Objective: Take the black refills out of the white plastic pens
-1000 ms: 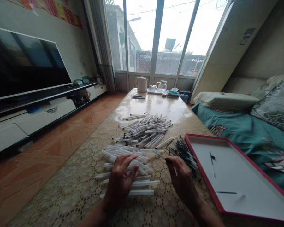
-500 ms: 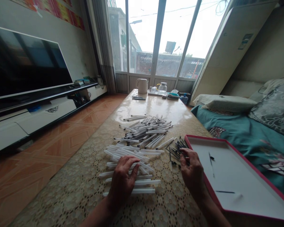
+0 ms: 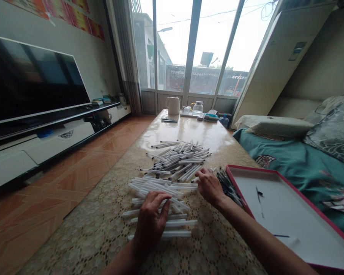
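My left hand (image 3: 151, 215) rests over the near pile of white pen tubes (image 3: 176, 233), with its fingers curled and thumb close to the forefinger. Whatever lies between those fingertips is hidden. My right hand (image 3: 210, 186) reaches to the near right edge of the pile of black-tipped white pens (image 3: 186, 156), fingertips pinched on a pen that it mostly covers. Under and beside my right wrist lies a bunch of thin black pieces (image 3: 228, 184), against the rim of the box lid.
A shallow white box lid with a red rim (image 3: 256, 169) lies at right, holding a few thin dark pieces. A jug (image 3: 173, 105), a glass pot (image 3: 198, 108) and a tissue pack (image 3: 211, 115) stand at the table's far end. A bed (image 3: 289, 156) borders the right side.
My right hand has moved left and away from the black pieces to the pens. My left hand stays over the white tubes. The view has shifted slightly.
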